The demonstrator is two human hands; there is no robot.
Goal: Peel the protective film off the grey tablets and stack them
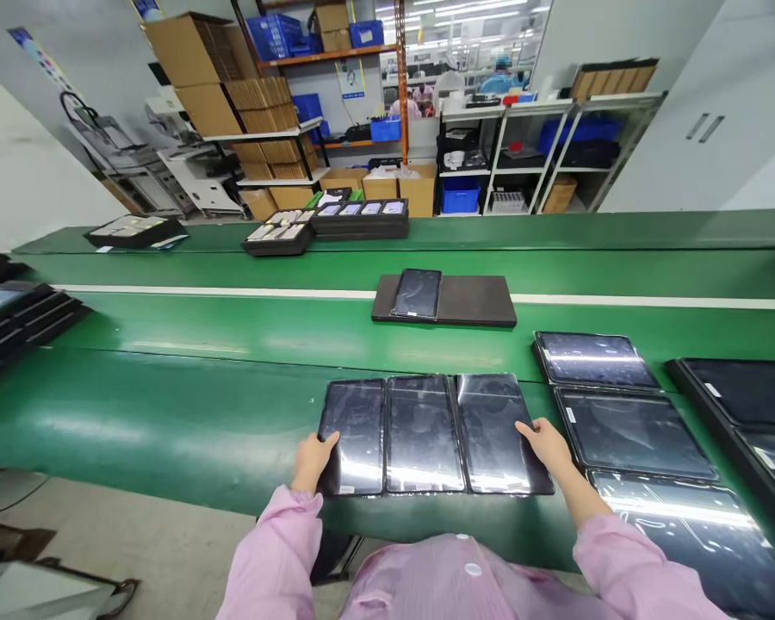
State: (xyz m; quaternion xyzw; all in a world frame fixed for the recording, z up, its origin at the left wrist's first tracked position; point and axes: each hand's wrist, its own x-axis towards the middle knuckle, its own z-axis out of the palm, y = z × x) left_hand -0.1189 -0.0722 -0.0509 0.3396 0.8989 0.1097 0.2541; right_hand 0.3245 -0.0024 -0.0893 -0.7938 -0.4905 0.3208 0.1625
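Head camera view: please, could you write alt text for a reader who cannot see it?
Left hand and right hand hold the ends of a row of three dark-screened tablets at a green workbench. Beyond, one tablet lies on a black slab; more tablets lie rightward.

Premises: an electronics factory floor. From where I stand, evidence comprises a long green worktop [168, 413], rows of flat-screen devices [424, 435], orange racking [401, 86], blue bins [385, 130] and stacked cardboard boxes [197, 52].

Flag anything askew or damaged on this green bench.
The lone tablet looks slightly odd: left of centre on its black slab. Three panels between left hand and right hand line up neatly; glare may hide damage.
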